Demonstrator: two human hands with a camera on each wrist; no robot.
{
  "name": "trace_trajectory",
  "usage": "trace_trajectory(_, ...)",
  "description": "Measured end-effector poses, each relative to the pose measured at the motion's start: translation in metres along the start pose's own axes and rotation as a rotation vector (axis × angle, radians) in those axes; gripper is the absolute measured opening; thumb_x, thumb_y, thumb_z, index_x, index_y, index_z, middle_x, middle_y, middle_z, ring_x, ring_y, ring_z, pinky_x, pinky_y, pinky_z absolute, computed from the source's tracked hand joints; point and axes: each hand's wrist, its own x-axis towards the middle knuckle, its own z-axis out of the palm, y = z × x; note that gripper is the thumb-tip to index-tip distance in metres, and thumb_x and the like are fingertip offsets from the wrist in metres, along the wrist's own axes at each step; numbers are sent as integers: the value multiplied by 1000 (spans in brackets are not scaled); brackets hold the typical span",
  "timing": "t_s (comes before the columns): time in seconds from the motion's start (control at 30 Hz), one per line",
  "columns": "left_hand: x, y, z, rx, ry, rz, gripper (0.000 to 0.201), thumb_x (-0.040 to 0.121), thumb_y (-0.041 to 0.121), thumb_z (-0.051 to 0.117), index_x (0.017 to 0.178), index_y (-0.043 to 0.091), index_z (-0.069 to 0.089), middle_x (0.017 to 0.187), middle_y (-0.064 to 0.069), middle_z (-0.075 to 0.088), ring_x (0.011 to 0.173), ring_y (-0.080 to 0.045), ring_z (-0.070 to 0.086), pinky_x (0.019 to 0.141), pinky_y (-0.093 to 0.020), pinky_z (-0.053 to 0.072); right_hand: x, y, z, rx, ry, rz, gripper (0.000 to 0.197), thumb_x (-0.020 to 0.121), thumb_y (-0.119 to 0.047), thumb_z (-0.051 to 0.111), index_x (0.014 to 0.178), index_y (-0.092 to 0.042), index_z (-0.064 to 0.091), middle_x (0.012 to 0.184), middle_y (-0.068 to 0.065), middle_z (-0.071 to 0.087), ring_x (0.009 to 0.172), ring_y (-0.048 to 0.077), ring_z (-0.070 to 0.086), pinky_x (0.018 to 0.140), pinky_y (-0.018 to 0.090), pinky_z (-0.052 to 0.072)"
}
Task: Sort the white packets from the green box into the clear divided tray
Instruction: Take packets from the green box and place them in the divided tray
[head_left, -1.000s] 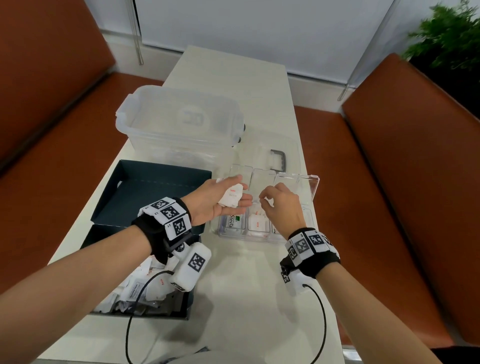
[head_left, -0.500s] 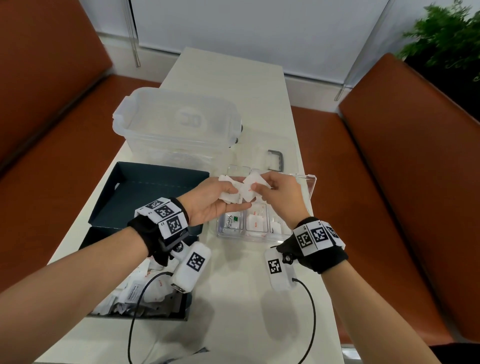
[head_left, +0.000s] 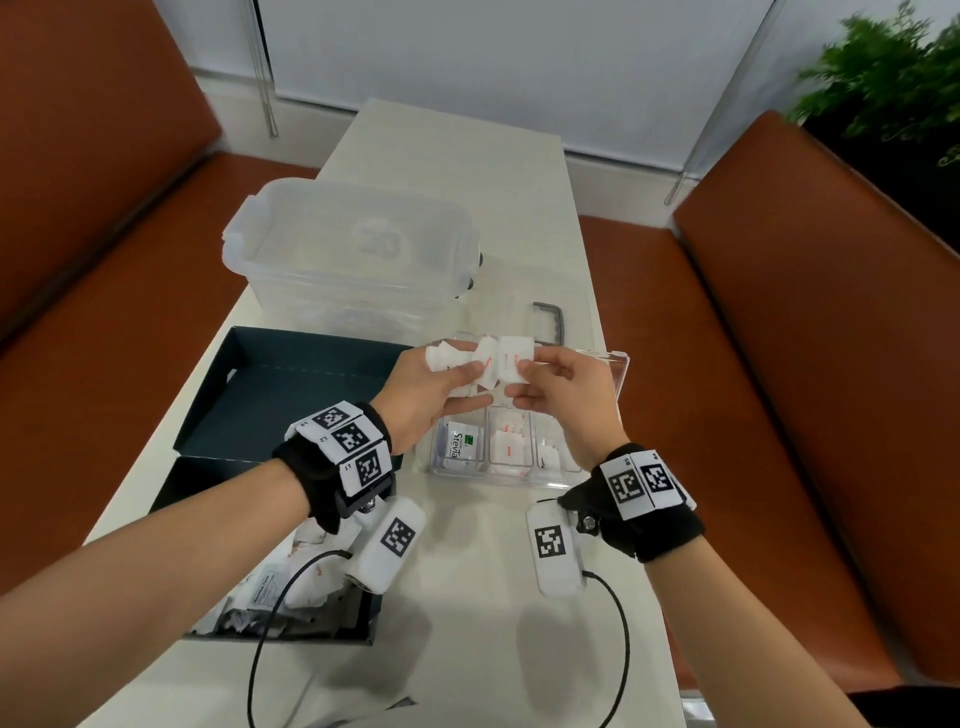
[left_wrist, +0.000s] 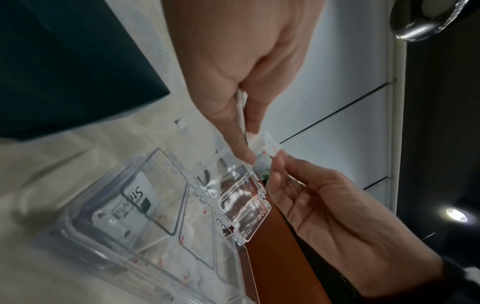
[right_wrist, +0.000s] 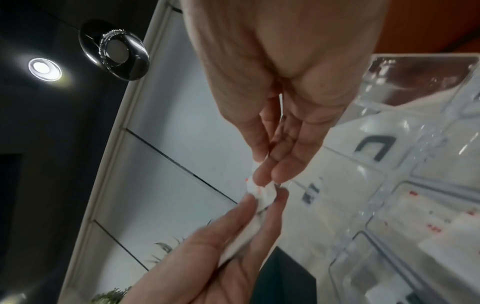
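Head view: both hands met right above the clear divided tray (head_left: 618, 364), which sat on the pale bench (head_left: 467, 649). The left hand (head_left: 431, 395) had its fingers curled around a small bunch of white packets (head_left: 457, 361), and the right hand (head_left: 563, 387) pinched one packet (head_left: 514, 358) off the edge of that bunch. My guess is it was holding them over the tray so each one could drop straight into a slot. The near compartments already held flat packets, one reading Stevia (head_left: 460, 441). The green box (head_left: 280, 618) sat at the near left, more crumpled packets inside, its lid (head_left: 291, 384) open behind it. A frosted plastic tub (head_left: 353, 249) stood further back.

Left wrist view: thumb and fingers (left_wrist: 233, 131) were clamped on thin, papery packet edges with red print, and the right hand's fingertips touched the same bit. The tray below looked like hard, glossy acrylic with hinged flaps.

Right wrist view: the right fingers (right_wrist: 265, 174) were squeezed together on a crinkled white corner, the left hand's fingers (right_wrist: 249, 207) gripping it from below. It was blurry here.
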Motion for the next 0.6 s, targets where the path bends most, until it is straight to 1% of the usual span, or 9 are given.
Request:
trace_trajectory(0.07,0,-2,2,-3,-25,17,20,91,0,61,107,11,66,102,-11,72,89,-24,71,70,-33,60,-4,2,8,52,30,9,15,86,-2,67,99,-7,59,78,15,69,63,23,71,57,27,56)
trace_trajectory(0.13,-1,-4,5,-4,-56,26,21,91,2,61,108,13,66,100,-9,72,89,-24,71,73,-35,60,-4,2,14,107,82,24,20,85,-2,68,97,-9,54,75,15,64,58,22,69,53,27,55)
trace_trajectory(0.27,-1,-6,10,1,-75,54,28,91,4,62,119,7,62,103,-9,71,91,-22,70,78,-37,60,-2,3,20,178,126,71,24,85,-2,68,93,-11,47,73,15,59,49,17,65,47,23,51)
trace_trajectory(0.37,-1,-7,12,15,-70,69,28,91,4,62,120,5,62,103,-9,71,91,-21,70,78,-36,60,-3,5,22,152,124,73,22,86,-4,67,92,-11,47,68,12,60,46,15,64,47,23,51)
trace_trajectory(0.43,0,-7,11,25,-59,69,26,92,4,61,118,5,63,105,-11,71,94,-24,70,79,-39,59,-3,6,22,78,111,74,21,86,-8,68,92,-11,48,67,11,60,46,14,62,47,24,51)
trace_trajectory(0.5,0,-7,10,36,-53,67,22,92,4,61,113,7,65,106,-13,71,99,-29,69,80,-40,59,-1,4,19,-94,108,45,21,85,-16,70,94,-13,51,71,9,61,48,13,59,49,26,51)
trace_trajectory(0.53,0,-6,9,44,-54,66,19,91,3,62,109,9,67,105,-13,71,99,-30,69,77,-39,60,1,3,17,-202,107,11,22,84,-20,70,97,-15,53,75,6,62,54,13,59,52,28,51)
trace_trajectory(0.6,0,-4,7,81,-67,66,19,90,3,63,107,10,67,105,-17,71,98,-31,69,73,-35,59,5,-3,11,-380,55,-74,24,85,-27,69,105,-23,58,85,2,63,70,14,60,65,31,52)
